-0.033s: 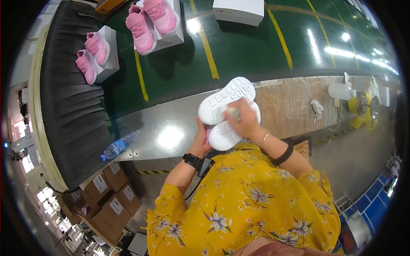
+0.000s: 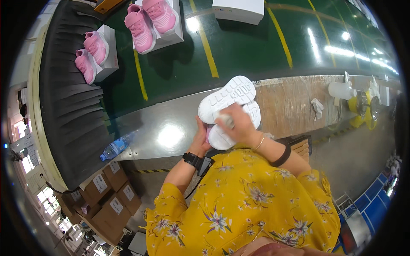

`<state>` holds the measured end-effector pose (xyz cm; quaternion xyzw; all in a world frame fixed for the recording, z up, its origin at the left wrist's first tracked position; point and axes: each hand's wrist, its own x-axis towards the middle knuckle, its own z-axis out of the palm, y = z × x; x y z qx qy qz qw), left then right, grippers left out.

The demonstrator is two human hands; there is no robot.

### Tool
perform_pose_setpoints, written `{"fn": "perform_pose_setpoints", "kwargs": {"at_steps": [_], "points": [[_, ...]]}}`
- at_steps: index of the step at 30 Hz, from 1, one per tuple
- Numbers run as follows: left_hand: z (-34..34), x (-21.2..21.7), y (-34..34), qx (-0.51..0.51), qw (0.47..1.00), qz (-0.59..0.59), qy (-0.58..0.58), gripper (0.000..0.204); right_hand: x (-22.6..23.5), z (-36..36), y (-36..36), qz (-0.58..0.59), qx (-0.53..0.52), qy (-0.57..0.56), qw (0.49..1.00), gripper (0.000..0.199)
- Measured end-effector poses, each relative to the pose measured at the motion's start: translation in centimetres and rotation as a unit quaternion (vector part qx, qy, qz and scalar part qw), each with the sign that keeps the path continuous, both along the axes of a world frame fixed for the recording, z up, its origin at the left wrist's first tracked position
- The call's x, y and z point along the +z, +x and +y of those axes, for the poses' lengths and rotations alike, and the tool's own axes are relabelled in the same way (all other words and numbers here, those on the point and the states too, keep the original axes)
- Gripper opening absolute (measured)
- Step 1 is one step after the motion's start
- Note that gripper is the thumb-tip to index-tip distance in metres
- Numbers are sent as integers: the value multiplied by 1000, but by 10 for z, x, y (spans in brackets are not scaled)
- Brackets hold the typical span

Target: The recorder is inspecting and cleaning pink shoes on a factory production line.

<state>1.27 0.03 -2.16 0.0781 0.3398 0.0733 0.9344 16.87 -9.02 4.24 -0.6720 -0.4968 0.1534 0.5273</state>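
A pair of pink sneakers is held with the white soles facing up, one sole (image 2: 212, 109) above and farther, the other sole (image 2: 220, 138) nearer my body. My left hand (image 2: 200, 135) closes round their left side, thumb and fingers against the pink uppers, which are mostly hidden. My right hand (image 2: 240, 123), slightly blurred, is closed on a small whitish wad (image 2: 226, 121) that looks like a cloth. The wad lies over the soles; whether it touches them I cannot tell.
Beyond the metal table edge (image 2: 149, 132) runs a green belt (image 2: 239, 47) carrying pink sneakers (image 2: 141, 32) on white boxes. Taped cardboard (image 2: 290, 106) covers the right side, with a crumpled cloth (image 2: 317, 107) and a white bottle (image 2: 340, 91). A water bottle (image 2: 114, 148) lies left.
My right hand with the whitish wad has shifted slightly left and toward my body, from between the soles to over the nearer one. My left hand keeps its hold on the sneakers.
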Motion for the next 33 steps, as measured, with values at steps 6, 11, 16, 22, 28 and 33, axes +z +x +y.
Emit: {"fn": "perform_pose_setpoints", "kwargs": {"at_steps": [6,11,16,22,28,33], "points": [[-2,-5,0,-2,998,26,53,96,-55,-10,49,28,-155,-95,983,27],[2,-13,-1,-23,999,-40,-17,93,-27,8,32,-9,-109,-98,989,23],[1,-15,-10,-15,1000,11,-14,91,-25,22,22,38,-7,-96,995,23],[-1,-31,-14,-8,999,34,-12,90,-77,24,93,-11,-221,-130,966,17],[6,-32,-16,-40,999,-3,-20,91,-10,72,15,32,32,-58,997,26],[8,-22,-11,-34,999,-15,15,89,-22,66,59,-13,-77,-128,989,17]]}}
